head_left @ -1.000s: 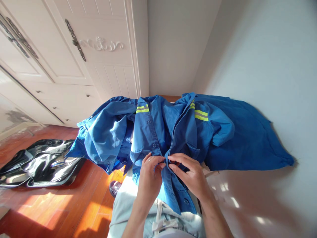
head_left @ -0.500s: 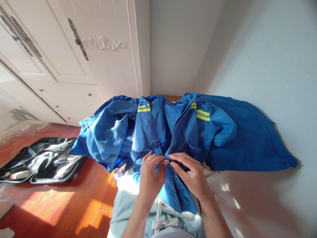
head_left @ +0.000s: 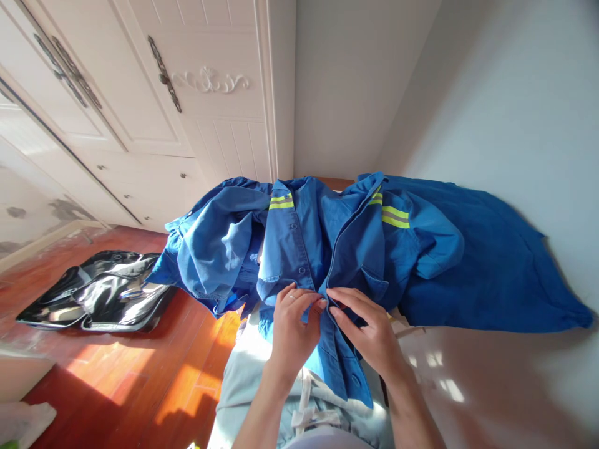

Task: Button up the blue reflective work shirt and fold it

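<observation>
A blue work jacket [head_left: 281, 240] with yellow-and-grey reflective stripes lies spread in front of me, its front part draped over my lap. Round buttons run down its left front edge; the collar points away from me. At the lower front, my left hand [head_left: 299, 321] pinches the fabric edge between thumb and fingers, a ring on one finger. Close beside it, my right hand [head_left: 365, 324] grips the opposite front edge with thumb and index finger. The fingertips almost meet; whether a button sits between them is hidden.
An opened black suitcase [head_left: 98, 293] with things inside lies on the red wooden floor [head_left: 154, 368] to the left. Behind it stands a white wardrobe [head_left: 224, 118]. More blue clothing [head_left: 486, 268] extends right, against the white wall [head_left: 515, 112]. My legs in light grey trousers [head_left: 243, 386] are below.
The view has shifted slightly left, so the scene sits further right. Both hands stay at the same spot on the jacket front, with only slight finger movement.
</observation>
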A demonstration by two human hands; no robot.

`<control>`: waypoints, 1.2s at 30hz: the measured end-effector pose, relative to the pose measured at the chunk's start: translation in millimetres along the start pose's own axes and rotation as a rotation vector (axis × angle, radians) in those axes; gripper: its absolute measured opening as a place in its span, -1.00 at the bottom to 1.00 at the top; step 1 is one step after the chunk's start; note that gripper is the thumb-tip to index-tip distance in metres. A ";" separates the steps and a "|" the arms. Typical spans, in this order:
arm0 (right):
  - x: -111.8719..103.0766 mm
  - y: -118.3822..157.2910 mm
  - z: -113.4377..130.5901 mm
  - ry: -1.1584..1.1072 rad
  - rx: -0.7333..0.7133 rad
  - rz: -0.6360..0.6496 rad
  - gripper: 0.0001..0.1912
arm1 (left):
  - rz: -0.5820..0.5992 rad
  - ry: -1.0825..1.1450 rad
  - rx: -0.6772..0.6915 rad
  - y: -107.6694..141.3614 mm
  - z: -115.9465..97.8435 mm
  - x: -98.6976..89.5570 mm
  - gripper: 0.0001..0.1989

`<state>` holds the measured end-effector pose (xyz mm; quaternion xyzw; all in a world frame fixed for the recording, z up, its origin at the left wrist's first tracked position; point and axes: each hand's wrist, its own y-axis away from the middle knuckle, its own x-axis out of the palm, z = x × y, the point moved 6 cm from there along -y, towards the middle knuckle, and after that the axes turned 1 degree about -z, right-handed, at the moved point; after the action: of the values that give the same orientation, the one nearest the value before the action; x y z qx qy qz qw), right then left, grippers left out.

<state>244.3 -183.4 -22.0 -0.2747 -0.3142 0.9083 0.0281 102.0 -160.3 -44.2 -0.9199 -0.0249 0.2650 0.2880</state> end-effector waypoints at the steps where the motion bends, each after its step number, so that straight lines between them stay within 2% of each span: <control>1: 0.6 0.6 -0.9 -0.004 0.002 -0.002 -0.67 | -0.001 0.000 0.000 0.0 -0.3 -0.6 -0.84; 9: 6.4 1.9 -7.5 -0.049 0.058 0.022 -0.66 | -0.060 -0.012 -0.038 2.7 -3.6 -4.0 -0.82; 18: 9.8 1.3 -10.1 -0.083 0.098 -0.010 -0.62 | -0.025 -0.027 -0.060 2.3 -4.2 -5.5 -0.76; 22: 12.0 0.6 -8.1 -0.060 0.079 -0.039 -0.62 | -0.015 -0.016 -0.107 1.6 -2.9 -5.1 -0.76; 28: 12.6 -1.8 -3.3 -0.037 0.038 -0.017 -0.61 | -0.059 0.002 -0.171 0.4 -1.0 -3.3 -0.77; 36: 11.7 -4.2 -3.4 -0.052 0.075 -0.049 -0.67 | 0.043 0.184 -0.293 5.5 4.7 -7.6 -0.75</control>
<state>235.7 -175.6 -27.3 -0.2418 -0.2875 0.9253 0.0525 92.6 -164.0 -46.9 -0.9727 -0.0170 0.1794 0.1460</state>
